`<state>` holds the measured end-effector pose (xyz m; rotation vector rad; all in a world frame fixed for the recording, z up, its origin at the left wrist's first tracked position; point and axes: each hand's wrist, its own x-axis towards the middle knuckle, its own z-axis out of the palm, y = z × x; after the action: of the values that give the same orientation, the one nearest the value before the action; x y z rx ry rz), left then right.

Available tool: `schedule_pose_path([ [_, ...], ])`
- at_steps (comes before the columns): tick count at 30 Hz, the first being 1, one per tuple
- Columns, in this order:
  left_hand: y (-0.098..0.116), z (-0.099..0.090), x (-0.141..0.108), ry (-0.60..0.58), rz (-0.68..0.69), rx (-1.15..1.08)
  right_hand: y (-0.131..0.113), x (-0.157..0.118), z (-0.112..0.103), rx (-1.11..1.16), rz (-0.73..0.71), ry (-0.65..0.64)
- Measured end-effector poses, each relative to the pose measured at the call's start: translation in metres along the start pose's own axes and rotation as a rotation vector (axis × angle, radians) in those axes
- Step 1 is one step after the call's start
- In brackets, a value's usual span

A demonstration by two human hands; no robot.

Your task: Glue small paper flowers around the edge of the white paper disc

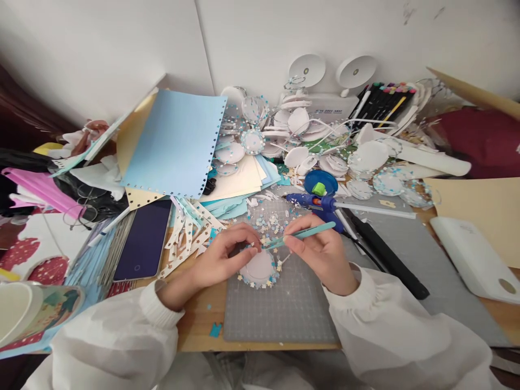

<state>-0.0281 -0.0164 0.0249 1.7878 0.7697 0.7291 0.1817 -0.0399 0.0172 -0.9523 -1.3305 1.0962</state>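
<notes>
Fingers of the right hand point(320, 252) pinched teal tweezers point(312, 231) above a star-trimmed disc point(258, 268) near the grey mat's point(280, 319) front-left corner; the left hand's point(227, 254) bent fingertips met its rim. Rear-box point(329, 105) lettering was illegible.

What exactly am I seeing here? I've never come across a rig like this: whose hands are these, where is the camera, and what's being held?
There is no robot, just a person's bare hands. The one picture comes from a camera worn on the head, looking forward and down. The right hand holds teal tweezers, tips near the upper edge of a round white piece rimmed with small cutouts. The left hand is at that edge too. Beneath is a gray mat. To the left lies a phone; to the right, a blue glue gun; behind, more white pieces.
</notes>
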Motion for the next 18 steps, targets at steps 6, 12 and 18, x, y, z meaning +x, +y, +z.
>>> schedule_pose_path([
  [6, -0.0047, 0.0016, -0.0009, 0.059, -0.025, -0.061, 0.0021, -0.0047, -0.0004, -0.19, -0.237, -0.064],
  [12, -0.0071, 0.0011, -0.0008, 0.048, 0.003, -0.027, 0.0043, -0.0067, 0.0012, -0.374, -0.505, -0.081],
  [18, -0.0076, 0.0014, -0.0003, 0.047, 0.036, -0.067, 0.0039, -0.0083, 0.0038, -0.473, -0.593, -0.101],
])
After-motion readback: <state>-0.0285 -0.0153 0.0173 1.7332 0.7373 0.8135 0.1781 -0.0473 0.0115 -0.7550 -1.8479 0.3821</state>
